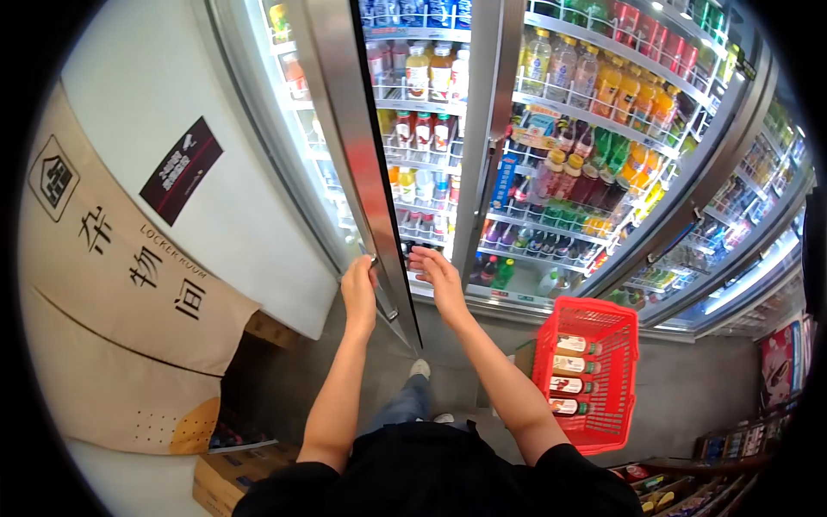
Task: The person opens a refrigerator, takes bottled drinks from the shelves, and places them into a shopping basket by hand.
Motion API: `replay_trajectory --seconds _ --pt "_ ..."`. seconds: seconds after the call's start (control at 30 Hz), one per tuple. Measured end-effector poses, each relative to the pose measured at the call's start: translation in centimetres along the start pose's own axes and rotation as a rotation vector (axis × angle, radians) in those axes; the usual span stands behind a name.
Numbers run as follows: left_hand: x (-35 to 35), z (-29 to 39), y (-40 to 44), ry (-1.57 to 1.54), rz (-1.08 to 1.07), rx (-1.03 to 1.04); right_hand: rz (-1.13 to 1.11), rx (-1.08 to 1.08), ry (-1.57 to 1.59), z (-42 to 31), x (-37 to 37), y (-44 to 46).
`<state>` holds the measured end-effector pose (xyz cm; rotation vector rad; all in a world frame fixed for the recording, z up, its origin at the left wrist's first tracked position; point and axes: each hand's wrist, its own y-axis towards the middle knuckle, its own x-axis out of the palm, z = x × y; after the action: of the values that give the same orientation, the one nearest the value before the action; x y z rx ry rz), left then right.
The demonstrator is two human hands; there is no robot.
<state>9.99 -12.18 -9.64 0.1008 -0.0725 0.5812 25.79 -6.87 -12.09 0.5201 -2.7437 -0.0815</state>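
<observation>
My left hand (pixel 359 291) is closed at the handle (pixel 392 312) of a glass fridge door (pixel 345 121), which stands swung open with its metal edge toward me. On the other side of that edge, my right hand (pixel 441 280) is raised with its fingers apart and nothing in it. Behind the right hand, lit fridge shelves hold rows of drinks, among them juice bottles (pixel 417 73) and red-labelled bottles (pixel 423 129). To the right of my legs sits a red shopping basket (pixel 631 379), with several bottles (pixel 568 364) lying in it.
More closed fridge doors (pixel 680 233) run along the right. A beige curtain (pixel 103 345) hangs over a doorway at left, with a cardboard box (pixel 220 478) below. A rack of packaged goods (pixel 689 495) stands at the lower right.
</observation>
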Motion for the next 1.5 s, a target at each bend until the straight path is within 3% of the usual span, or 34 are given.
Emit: replay_trajectory --seconds 0.03,0.1,0.2,0.27,0.33,0.37,0.4,0.47,0.53,0.87,0.97,1.13,1.23,1.27,1.3,1.5 --pt "-1.1 0.7 -0.5 0.017 0.014 0.005 -0.028 -0.011 -0.013 0.9 1.2 0.2" --pt "-2.8 1.8 -2.1 0.269 0.357 0.413 -0.091 -0.018 -0.024 2.3 3.7 -0.3" --pt "-6.0 4.3 -4.5 0.308 0.415 0.561 -0.167 -0.001 -0.096 3.9 7.2 -1.9" --pt "-6.8 5.9 -6.4 0.236 0.389 0.615 -0.191 -0.037 -0.127 4.6 9.1 -3.0" --pt "-7.3 7.0 -7.7 0.353 0.198 0.857 -0.249 0.013 -0.158 4.2 10.8 -4.1" --pt "-7.1 7.7 -8.1 0.253 0.120 0.893 -0.280 -0.018 -0.163 4.4 11.6 -4.3" --pt "-7.3 7.9 -7.9 0.138 0.005 0.843 -0.293 0.013 -0.163 4.2 12.6 -4.6" --pt "-7.5 8.8 -6.9 0.008 -0.137 0.535 -0.408 0.017 -0.298 3.6 14.0 -5.1" --pt "-8.4 10.1 -5.1 -0.077 -0.252 0.302 -0.348 -0.029 -0.343 4.3 16.4 -5.4" --pt "-14.8 8.1 1.5 -0.037 -0.250 0.216 -0.484 0.050 -0.236 9.1 24.8 -7.5" --pt "-15.7 7.5 2.9 -0.020 -0.251 0.162 -0.674 -0.100 -0.237 9.1 27.2 -7.2" --pt "-15.9 6.9 7.4 -0.064 -0.235 0.115 -0.897 -0.079 -0.083 10.1 28.8 -4.4" --pt "-15.7 7.0 10.6 -0.019 -0.203 0.109 -0.762 0.046 -0.482 10.4 27.2 -0.2" --pt "-15.6 6.9 11.9 -0.014 -0.189 0.116 -0.738 0.184 -0.444 10.0 25.6 1.5" --pt "-15.4 6.5 13.5 -0.019 -0.184 0.112 -0.605 0.179 -0.113 12.7 24.3 3.4" --pt "-11.0 6.7 23.8 -0.007 -0.137 0.120 -0.361 0.316 -0.113 10.4 18.3 13.2"
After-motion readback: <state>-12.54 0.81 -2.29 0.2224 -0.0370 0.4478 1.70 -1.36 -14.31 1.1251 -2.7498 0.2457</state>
